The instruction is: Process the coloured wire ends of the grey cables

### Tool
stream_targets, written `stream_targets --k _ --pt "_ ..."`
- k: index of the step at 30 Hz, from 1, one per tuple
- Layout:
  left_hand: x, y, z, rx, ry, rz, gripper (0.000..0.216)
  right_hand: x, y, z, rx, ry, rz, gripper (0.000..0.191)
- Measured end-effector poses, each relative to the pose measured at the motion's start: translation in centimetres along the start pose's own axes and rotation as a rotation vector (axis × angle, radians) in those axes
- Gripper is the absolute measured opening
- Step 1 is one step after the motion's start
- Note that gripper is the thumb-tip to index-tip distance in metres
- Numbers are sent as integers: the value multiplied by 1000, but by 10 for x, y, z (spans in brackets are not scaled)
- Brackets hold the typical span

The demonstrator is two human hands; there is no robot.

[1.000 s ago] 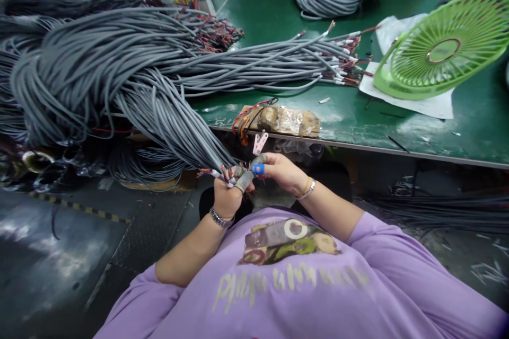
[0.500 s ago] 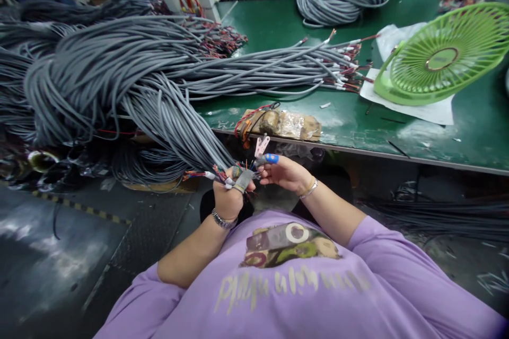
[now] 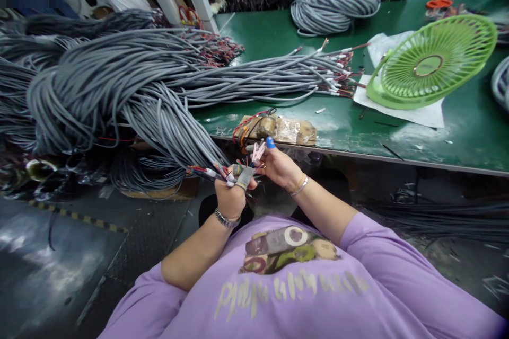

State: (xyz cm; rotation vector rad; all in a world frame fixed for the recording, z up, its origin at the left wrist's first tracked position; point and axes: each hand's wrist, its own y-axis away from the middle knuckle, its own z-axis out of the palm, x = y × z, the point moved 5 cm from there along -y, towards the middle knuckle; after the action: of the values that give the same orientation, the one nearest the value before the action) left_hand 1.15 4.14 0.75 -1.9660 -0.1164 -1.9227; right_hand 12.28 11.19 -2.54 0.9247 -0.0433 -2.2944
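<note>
My left hand [image 3: 230, 193] is closed round the ends of a thick bundle of grey cables [image 3: 175, 132] that hangs from a big heap on my left. Coloured inner wires [image 3: 214, 171] stick out past its taped fingers. My right hand [image 3: 278, 165] sits just to the right, fingers pinched on thin wire ends at the bundle's tip, with a blue-capped finger raised. A small pink clip [image 3: 258, 151] sits right beside those fingers.
A green table [image 3: 457, 143] runs ahead with a laid-out row of grey cables [image 3: 270, 71], a coil [image 3: 332, 8], a green fan grille [image 3: 431, 63] on white paper and a taped block [image 3: 286, 128] at its edge. Another person sits far left.
My right hand has risen towards the table edge, its blue-capped finger now pointing up by the pink clip. The left hand has kept its grip on the bundle.
</note>
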Motion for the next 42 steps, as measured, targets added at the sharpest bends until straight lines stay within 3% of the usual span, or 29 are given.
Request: stream_targets --k 7,12,16,22,27,33,39,42 --pt "-10 -3 -1 -1 -37 -12 27 2 -4 6 177 -130 -78 42" --pt "-10 -3 -1 -18 -58 -8 28 0 -4 9 202 -161 -97 40" --pt "-9 -2 -1 -14 -45 -17 28 5 -1 8 148 -169 -46 43" --pt "-8 5 -11 -42 -46 2 27 10 9 -1 -41 -79 67 55" --pt "-7 11 -18 -149 -137 13 29 11 20 -7 -122 174 167 41" --pt "-3 9 -15 -302 -246 -16 24 7 22 3 -137 349 22 38" --pt "-10 2 -9 -560 -407 -165 18 6 27 7 -210 496 -152 37" --pt "-9 0 -10 -505 -341 -211 23 1 29 -2 -140 508 -213 38"
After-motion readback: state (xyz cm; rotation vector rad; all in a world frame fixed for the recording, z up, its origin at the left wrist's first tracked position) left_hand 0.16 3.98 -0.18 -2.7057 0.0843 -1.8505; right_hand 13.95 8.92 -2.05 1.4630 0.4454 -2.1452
